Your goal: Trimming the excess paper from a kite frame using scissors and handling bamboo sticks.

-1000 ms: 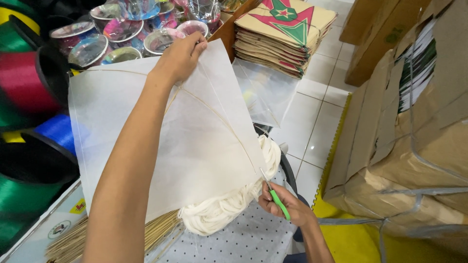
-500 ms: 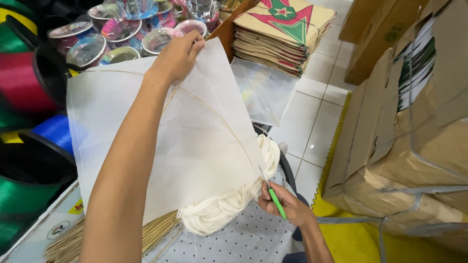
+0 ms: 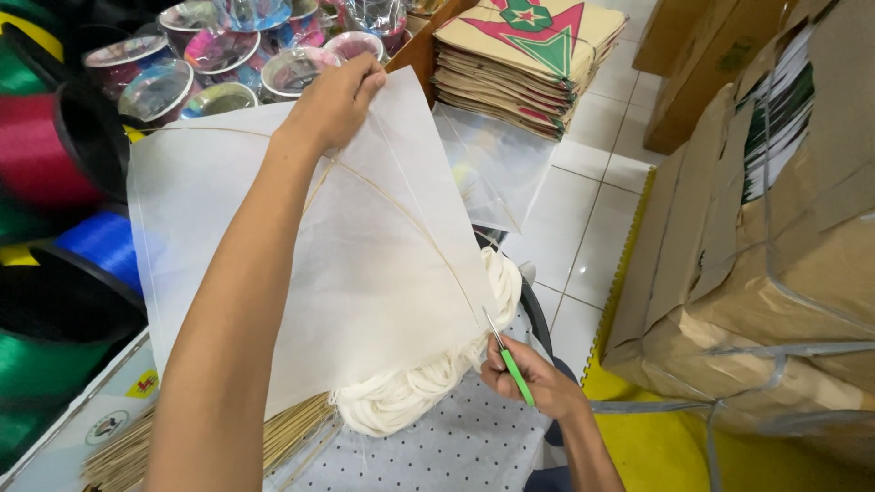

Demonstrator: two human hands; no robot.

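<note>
On the far left we have big spools of thread (image 3: 55,155), red, blue and green, stacked beside us. Next, the white paper kite (image 3: 365,264) fills the middle: thin, translucent sheet, diamond-shaped, with a slim bamboo spine and a bowed cross stick showing through it. We hold it up, tilted, above a bundle of bamboo sticks (image 3: 128,451) and a hank of cream string (image 3: 428,383) that lie on a dotted cloth (image 3: 456,446).

Our left hand (image 3: 333,100) reaches far forward, arm stretched long, fingers pressed together and pinching the kite's top corner. Behind it sit shiny wrapped reels (image 3: 228,55) in clear plastic.

Further right, a stack of brown paper kites (image 3: 519,55) with a red and green star print rests on the white tiled floor (image 3: 583,228). Our right hand (image 3: 533,378) is low, curled around green-handled scissors (image 3: 506,355), blades up at the kite's lower right edge.

Far right, brown cardboard boxes (image 3: 766,273), torn and strapped with grey bands.
</note>
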